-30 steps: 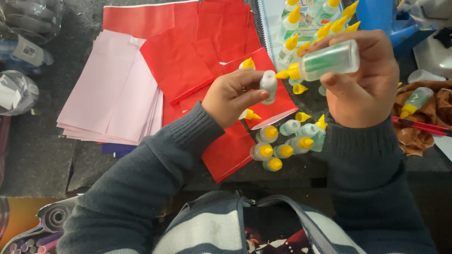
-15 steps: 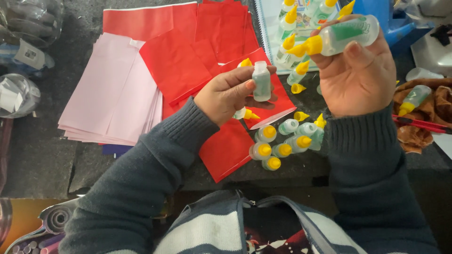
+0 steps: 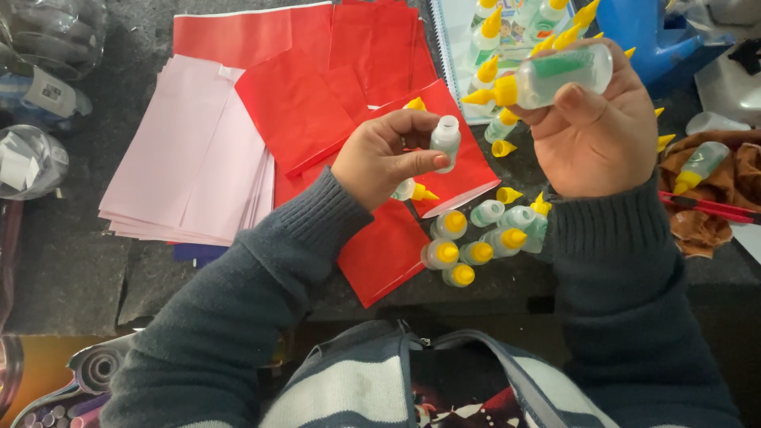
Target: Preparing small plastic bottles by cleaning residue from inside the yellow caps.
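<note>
Head view, the only one: left hand [image 3: 380,158] pinched a small clear plastic bottle with no cap [image 3: 445,141] between thumb and fingertips, open neck up at about 12 o'clock, presumably so nothing spilled. Right hand [image 3: 598,131] was closed around a larger clear plastic bottle with a yellow cone nozzle [image 3: 547,75], thumb pressed on its side, the bottle lying nearly level with the nozzle aimed at 9 o'clock, toward the open bottle but apart from it. That grip looked like a squeeze hold; whether any liquid came out could not be told.

Both bottles were held in the air above the dark work surface [image 3: 87,261], the small one at 8 o'clock of the big one.

Under the left hand, at 6 o'clock of it, lay red paper sheets [image 3: 301,103], fanned loosely. A stack of pale pink paper sheets [image 3: 182,158] sat at 9 o'clock of the red ones, partly under them.

At 5 o'clock of the small bottle, a cluster of small capped bottles with yellow tops [image 3: 476,238] stood and lay close together, within easy reach. Loose yellow cone caps [image 3: 507,194] lay just beside the cluster. More yellow-nozzled bottles [image 3: 491,47] lay on a spiral-bound booklet [image 3: 456,47] at 12 o'clock. A brown cloth [image 3: 713,198] sat at 3 o'clock of the right hand, with another bottle on it.
</note>
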